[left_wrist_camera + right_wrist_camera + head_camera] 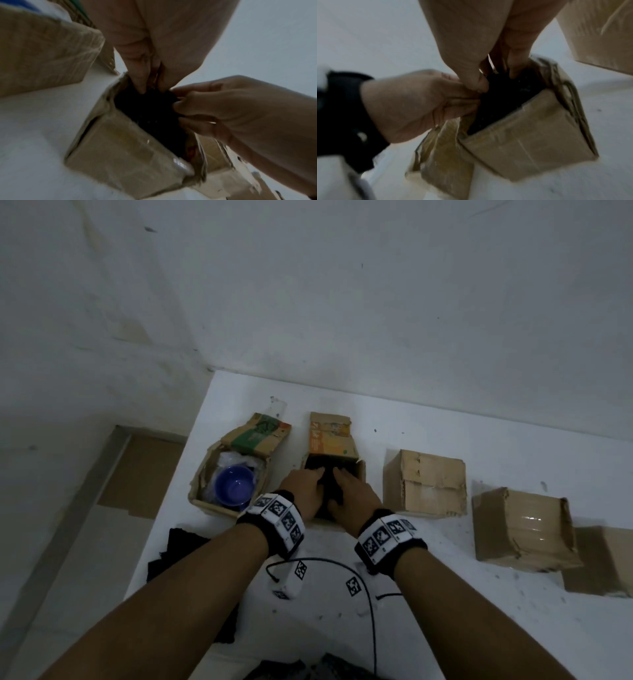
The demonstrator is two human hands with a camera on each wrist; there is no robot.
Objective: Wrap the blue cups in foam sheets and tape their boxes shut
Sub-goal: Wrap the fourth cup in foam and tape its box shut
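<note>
An open cardboard box stands mid-table, its printed flap raised at the back. A black sheet fills it; whatever it covers is hidden. My left hand and right hand are both down inside the box. In the right wrist view the left hand curls its fingers into the black sheet. In the left wrist view the right hand grips the same sheet with bent fingers. To the left, a blue cup sits uncovered on clear wrap in a second open box.
Three closed cardboard boxes line up to the right. More black sheets lie at the table's left edge. A white marker cube and a black cable lie near me. The wall is close behind.
</note>
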